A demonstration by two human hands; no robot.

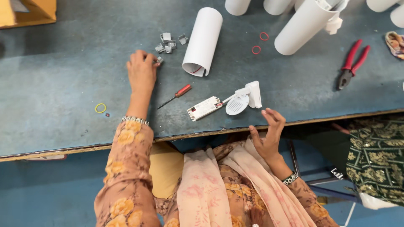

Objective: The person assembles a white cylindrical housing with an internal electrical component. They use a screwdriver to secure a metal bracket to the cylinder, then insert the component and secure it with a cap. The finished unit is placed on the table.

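Currently at clip pickup: left hand (142,71) pinched one metal clip (159,60) on the bench (63,84), just below the clip pile (167,42). Right hand (268,135) was spread, empty, hovering near the white fitting (244,100). Next move likely needs the clip carried to that fitting.

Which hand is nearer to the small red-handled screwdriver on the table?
Left. The left hand rests on the table just up and left of the screwdriver, at the metal clips. The right hand is farther, open at the table's near edge.

Red-handled pliers (351,63), blue-grey table (63,84)
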